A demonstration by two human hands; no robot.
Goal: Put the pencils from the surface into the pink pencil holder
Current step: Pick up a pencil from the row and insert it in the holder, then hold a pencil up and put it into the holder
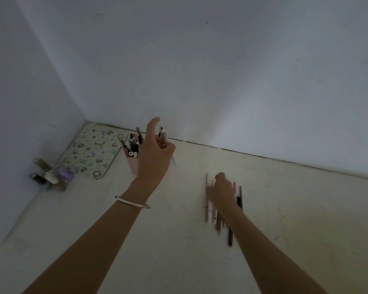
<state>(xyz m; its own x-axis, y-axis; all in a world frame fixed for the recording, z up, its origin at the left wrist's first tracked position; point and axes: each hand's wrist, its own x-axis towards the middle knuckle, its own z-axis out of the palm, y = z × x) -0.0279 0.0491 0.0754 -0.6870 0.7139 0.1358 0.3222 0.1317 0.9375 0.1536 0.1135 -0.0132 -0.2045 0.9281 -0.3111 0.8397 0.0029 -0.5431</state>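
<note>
The pink pencil holder (pixel 132 164) stands near the back wall, filled with several pens and pencils. My left hand (pixel 155 153) hovers right beside and partly in front of it, gripping a white pencil (pixel 167 143) with a dark tip pointing up. A row of several pencils (pixel 219 217) lies side by side on the pale surface to the right. My right hand (pixel 222 190) rests on that row, fingers down on the pencils; whether it grips one is hidden.
A green patterned mat (pixel 89 151) lies in the back left corner. A cluster of small bottles (pixel 51 176) stands against the left wall. White walls bound the surface at back and left.
</note>
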